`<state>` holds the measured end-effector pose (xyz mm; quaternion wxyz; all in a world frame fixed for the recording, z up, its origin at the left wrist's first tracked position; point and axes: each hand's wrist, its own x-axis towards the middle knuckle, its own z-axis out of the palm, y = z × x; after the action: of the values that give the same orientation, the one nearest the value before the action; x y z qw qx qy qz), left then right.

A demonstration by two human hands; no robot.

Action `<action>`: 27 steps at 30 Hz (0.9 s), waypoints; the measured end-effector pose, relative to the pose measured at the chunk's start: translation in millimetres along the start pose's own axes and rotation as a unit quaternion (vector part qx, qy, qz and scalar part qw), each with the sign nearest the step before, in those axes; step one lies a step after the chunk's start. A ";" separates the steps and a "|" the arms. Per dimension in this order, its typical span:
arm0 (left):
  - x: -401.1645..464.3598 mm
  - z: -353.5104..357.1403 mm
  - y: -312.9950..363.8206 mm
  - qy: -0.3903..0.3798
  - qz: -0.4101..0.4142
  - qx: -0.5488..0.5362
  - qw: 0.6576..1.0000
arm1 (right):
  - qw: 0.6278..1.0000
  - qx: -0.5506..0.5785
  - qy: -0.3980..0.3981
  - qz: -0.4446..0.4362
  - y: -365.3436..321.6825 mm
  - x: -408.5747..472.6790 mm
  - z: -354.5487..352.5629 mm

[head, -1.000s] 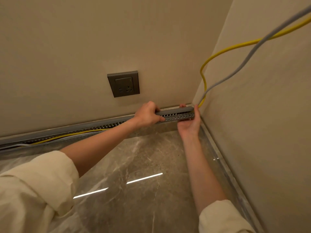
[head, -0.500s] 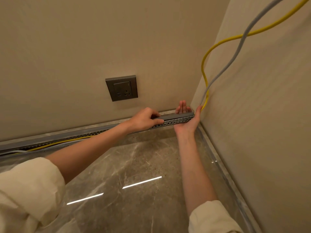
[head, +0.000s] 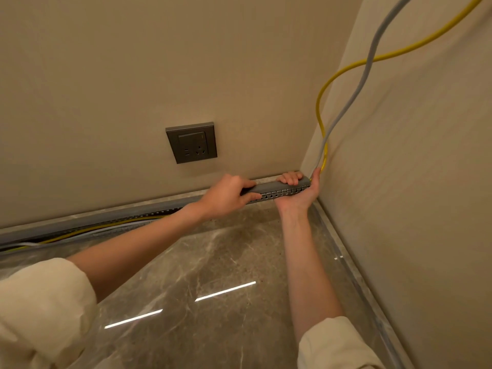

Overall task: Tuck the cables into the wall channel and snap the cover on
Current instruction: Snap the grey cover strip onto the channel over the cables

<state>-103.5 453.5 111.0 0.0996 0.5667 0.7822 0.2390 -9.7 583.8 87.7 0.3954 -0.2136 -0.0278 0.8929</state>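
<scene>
The grey cover (head: 274, 185) is gripped at the corner, right of the socket (head: 191, 143), by both hands: left hand (head: 229, 195), right hand (head: 298, 193), fingers curled around it.

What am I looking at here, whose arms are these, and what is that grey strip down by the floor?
There is no machine: a person wears a camera on the head, so the one picture looks down along their own arms into a room corner. The left hand and the right hand both grip a grey cover and hold it on the slotted wall channel that runs along the foot of the wall. A yellow cable and a grey cable hang down the right wall into the corner. Further left the channel appears open, with cables lying in it. Above is a wall socket; below, a polished stone floor.
</scene>
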 end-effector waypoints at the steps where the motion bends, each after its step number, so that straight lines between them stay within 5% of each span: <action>1: -1.6 0.4 -1.0 0.004 0.009 0.006 1.000 | 1.000 -0.002 -0.003 0.001 -0.3 0.3 -0.1; 11: -9.2 13.4 7.0 0.085 0.045 0.129 0.987 | 0.995 0.086 -0.042 0.027 -0.4 -2.4 2.2; 19: -4.5 3.8 4.8 0.027 0.053 0.094 0.994 | 0.984 0.105 -0.124 0.074 -1.8 5.7 -4.0; 27: -15.4 12.6 -1.4 0.121 0.115 0.190 0.968 | 0.994 0.039 -0.027 0.098 -7.8 4.2 4.1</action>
<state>-94.0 442.1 97.6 -0.1331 0.6285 0.7488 0.1629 -8.4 592.6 91.6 0.3129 -0.1756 0.0171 0.9332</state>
